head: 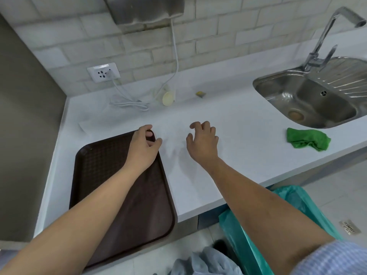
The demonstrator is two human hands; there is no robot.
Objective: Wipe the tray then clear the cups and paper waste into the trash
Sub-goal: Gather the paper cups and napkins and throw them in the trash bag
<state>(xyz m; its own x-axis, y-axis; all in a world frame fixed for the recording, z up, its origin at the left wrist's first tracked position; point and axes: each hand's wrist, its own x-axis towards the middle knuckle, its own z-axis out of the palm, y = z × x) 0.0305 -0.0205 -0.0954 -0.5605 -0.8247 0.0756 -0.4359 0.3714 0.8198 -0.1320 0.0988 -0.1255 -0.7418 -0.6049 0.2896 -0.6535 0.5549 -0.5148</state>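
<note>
Tray (111,175) flat on tabletop (218,165), left side. My left hand (144,144): fingers curled round tray's far right corner. Right hand (202,141) hovers beside, fingers loosely bent, holding nothing. Cup (168,98) tipped over near wall; green cloth (306,140) beside sink (264,90).

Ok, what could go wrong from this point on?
1. The tray has its near end right at the front edge of the counter, perhaps over it. The left hand grips its far corner, so a pull toward the person might tip it off.
2. The cup lies on its side beside the plugged-in white cable. Reaching for it could snag the cable or spill any leftovers there.
</note>
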